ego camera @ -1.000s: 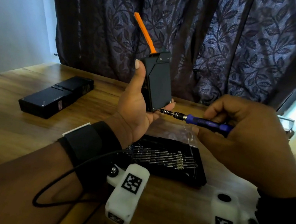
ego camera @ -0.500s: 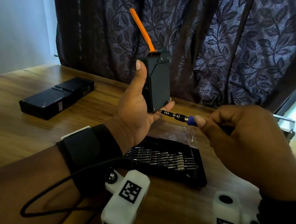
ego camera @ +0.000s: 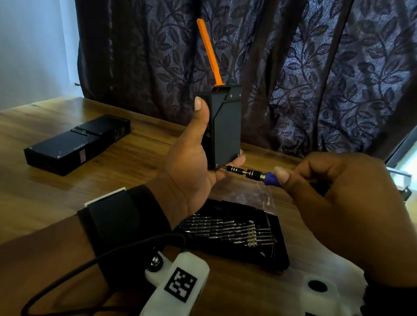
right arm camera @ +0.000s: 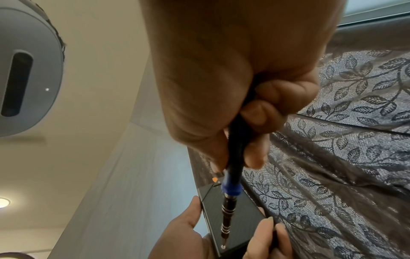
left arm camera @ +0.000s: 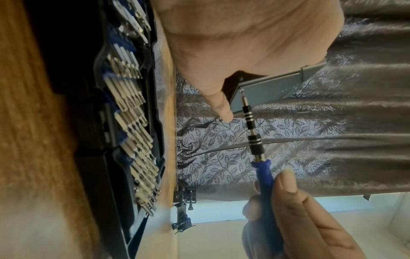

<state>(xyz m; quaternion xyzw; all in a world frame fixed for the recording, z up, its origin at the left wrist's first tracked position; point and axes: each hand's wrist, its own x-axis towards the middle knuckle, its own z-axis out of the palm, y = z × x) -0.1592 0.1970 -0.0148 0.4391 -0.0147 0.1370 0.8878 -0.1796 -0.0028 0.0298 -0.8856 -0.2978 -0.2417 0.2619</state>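
Observation:
My left hand (ego camera: 197,156) grips a small black box (ego camera: 226,128) upright above the table, thumb along its left edge and fingers behind. An orange strip (ego camera: 209,50) sticks up from the box's top. My right hand (ego camera: 342,199) holds a blue-handled precision screwdriver (ego camera: 253,175) level, its bit set against a screw at the box's lower corner. The left wrist view shows the screwdriver (left arm camera: 255,140) tip on the box (left arm camera: 266,87). In the right wrist view the screwdriver (right arm camera: 229,206) bit meets a screw on the box (right arm camera: 244,226), with left fingers round its edges.
An open black case of screwdriver bits (ego camera: 234,234) lies on the wooden table (ego camera: 13,185) under my hands, with a clear plastic bag (ego camera: 255,194) behind it. A longer black box (ego camera: 79,144) lies at the left. A dark leaf-patterned curtain (ego camera: 320,66) hangs behind the table.
My right hand's fingers have slid forward along the blue handle towards the bit, covering most of it. The box and orange strip tilted slightly; the bit stays at the lower corner.

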